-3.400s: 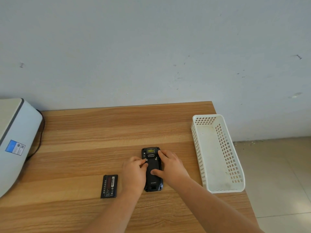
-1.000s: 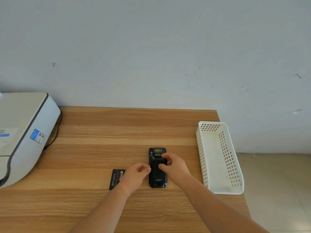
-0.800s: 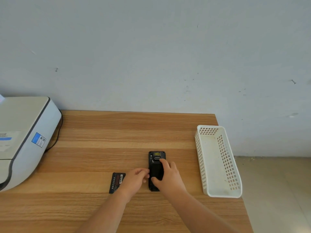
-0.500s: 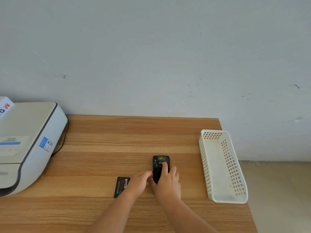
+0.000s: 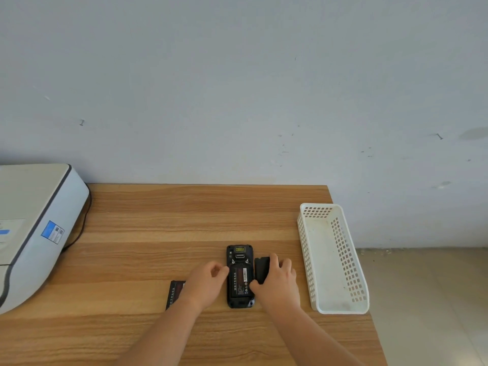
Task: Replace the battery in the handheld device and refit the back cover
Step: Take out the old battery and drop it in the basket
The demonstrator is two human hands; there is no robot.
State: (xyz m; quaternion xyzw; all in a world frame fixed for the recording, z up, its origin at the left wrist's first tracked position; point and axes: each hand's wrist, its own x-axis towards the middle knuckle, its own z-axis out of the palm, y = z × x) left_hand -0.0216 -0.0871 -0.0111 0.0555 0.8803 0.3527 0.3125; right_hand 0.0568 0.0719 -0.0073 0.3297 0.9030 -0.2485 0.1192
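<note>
The black handheld device (image 5: 239, 253) lies face down on the wooden table (image 5: 163, 223). Its back is uncovered, and a labelled battery (image 5: 240, 282) sits in the bay. My right hand (image 5: 277, 282) holds the black back cover (image 5: 262, 268) just right of the device, low over the table. My left hand (image 5: 204, 282) is loosely curled against the device's left edge, fingertips touching its side. A second battery (image 5: 174, 293) lies flat to the left, partly hidden under my left wrist.
A white perforated basket (image 5: 306, 249) stands at the table's right edge. A grey-white printer (image 5: 34, 228) with a dark cable fills the left side. The wall runs behind the table, and floor lies beyond the right edge.
The back cover has come off the device: my right hand lifted it and carried it to the right, which exposed the battery. My left hand stayed by the device's left side.
</note>
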